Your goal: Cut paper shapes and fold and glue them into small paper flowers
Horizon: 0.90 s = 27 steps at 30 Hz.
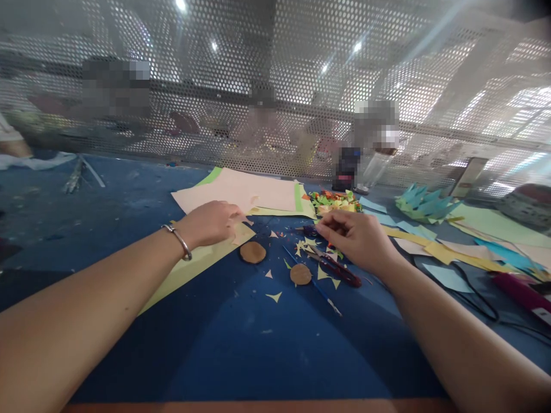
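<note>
My left hand (215, 222), a bracelet on its wrist, is closed over a pale yellow sheet (193, 272). A small pale pink paper scrap (241, 220) shows at its fingertips. My right hand (350, 236) has thumb and fingers pinched together; what they hold, if anything, cannot be made out. Just left of that hand lies a dark purple pointed object (309, 230). Below are scissors with dark red handles (340, 271), a thin blue stick (322, 291) and two brown discs, one left (252, 252) and one right (300, 274). Small cut paper scraps (274, 297) lie around them.
Large pale pink sheets (253, 189) lie behind my hands. A pile of coloured paper bits (336, 201) sits farther back, near a blue paper crown (424, 203). Paper strips, a black cable (477, 298) and a magenta tool (519, 295) are at right. A perforated screen (267, 126) stands behind.
</note>
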Tool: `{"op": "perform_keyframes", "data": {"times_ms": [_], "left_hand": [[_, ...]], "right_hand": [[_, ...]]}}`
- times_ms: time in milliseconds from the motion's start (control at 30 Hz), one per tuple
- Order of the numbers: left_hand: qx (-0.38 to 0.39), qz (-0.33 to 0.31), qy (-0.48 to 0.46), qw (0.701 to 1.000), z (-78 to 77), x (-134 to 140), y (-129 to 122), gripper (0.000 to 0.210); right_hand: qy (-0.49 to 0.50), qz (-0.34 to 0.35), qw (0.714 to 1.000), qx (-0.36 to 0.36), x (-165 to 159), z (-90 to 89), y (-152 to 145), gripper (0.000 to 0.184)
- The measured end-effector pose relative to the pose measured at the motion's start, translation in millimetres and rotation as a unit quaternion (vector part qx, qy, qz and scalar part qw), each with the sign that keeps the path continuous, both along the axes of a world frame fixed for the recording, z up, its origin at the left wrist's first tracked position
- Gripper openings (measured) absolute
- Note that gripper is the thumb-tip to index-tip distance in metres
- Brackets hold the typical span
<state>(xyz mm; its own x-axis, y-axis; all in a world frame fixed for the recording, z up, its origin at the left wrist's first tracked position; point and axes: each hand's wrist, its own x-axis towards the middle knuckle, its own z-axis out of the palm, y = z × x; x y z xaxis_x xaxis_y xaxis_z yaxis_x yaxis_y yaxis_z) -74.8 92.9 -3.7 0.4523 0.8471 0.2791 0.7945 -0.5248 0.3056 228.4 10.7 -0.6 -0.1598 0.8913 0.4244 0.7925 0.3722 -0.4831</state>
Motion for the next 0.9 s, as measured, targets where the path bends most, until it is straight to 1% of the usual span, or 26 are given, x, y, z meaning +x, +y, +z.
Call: {"op": "perform_keyframes", "data": {"times_ms": [33, 100, 200, 233, 333, 400, 433, 467, 533, 600, 700, 767, 900], "left_hand": [[0.011, -0.011, 0.033, 0.999, -1.7, -1, 2, 0.02], [0.027, -0.014, 0.064, 0.998, -3.5, -4, 5, 0.028], [0.048, 0.024, 0.062, 0.997, -1.0, -7, 8, 0.023], [0.057, 0.038, 0.062, 0.996, 1.0, -8, 8, 0.026], [0.098, 0.117, 0.046, 0.987, 7.6, -13, 8, 0.05], [0.105, 0.185, 0.034, 0.976, 9.9, -19, 10, 0.058], [0.098, 0.216, 0.03, 0.971, 9.9, -23, 12, 0.062], [0.071, 0.245, 0.033, 0.967, 9.0, -28, 15, 0.065], [0.022, 0.274, 0.041, 0.961, 4.9, -37, 21, 0.08], [-0.014, 0.282, 0.05, 0.958, -0.7, -43, 27, 0.094], [-0.044, 0.274, 0.064, 0.959, -7.8, -46, 33, 0.107], [-0.048, 0.276, 0.066, 0.958, -9.8, -47, 36, 0.114], [-0.05, 0.302, 0.054, 0.95, -9.5, -55, 40, 0.126]], "right_hand": [[-0.004, 0.003, 1.0, -0.001, -2, 0.6, -1, 0.022], [-0.011, 0.009, 1.0, -0.004, -5, 1.5, -3, 0.022], [-0.015, 0.018, 1.0, -0.007, -6, 1.9, -4, 0.022], [-0.016, 0.019, 1.0, -0.007, -6, 1.9, -4, 0.021], [-0.016, 0.02, 1.0, -0.007, -6, 1.6, -4, 0.021], [-0.011, 0.02, 1.0, -0.006, -6, 1.3, -5, 0.021], [-0.009, 0.02, 1.0, -0.006, -6, 1.1, -5, 0.021], [-0.007, 0.02, 1.0, -0.006, -6, 1.0, -5, 0.02], [-0.005, 0.022, 1.0, -0.006, -6, 1.0, -6, 0.02], [-0.005, 0.022, 1.0, -0.004, -7, 1.3, -6, 0.02], [-0.006, 0.021, 1.0, -0.001, -7, 1.8, -7, 0.021], [-0.007, 0.02, 1.0, 0.0, -7, 1.6, -6, 0.021], [-0.007, 0.022, 1.0, 0.0, -6, -0.5, -5, 0.021]]}}
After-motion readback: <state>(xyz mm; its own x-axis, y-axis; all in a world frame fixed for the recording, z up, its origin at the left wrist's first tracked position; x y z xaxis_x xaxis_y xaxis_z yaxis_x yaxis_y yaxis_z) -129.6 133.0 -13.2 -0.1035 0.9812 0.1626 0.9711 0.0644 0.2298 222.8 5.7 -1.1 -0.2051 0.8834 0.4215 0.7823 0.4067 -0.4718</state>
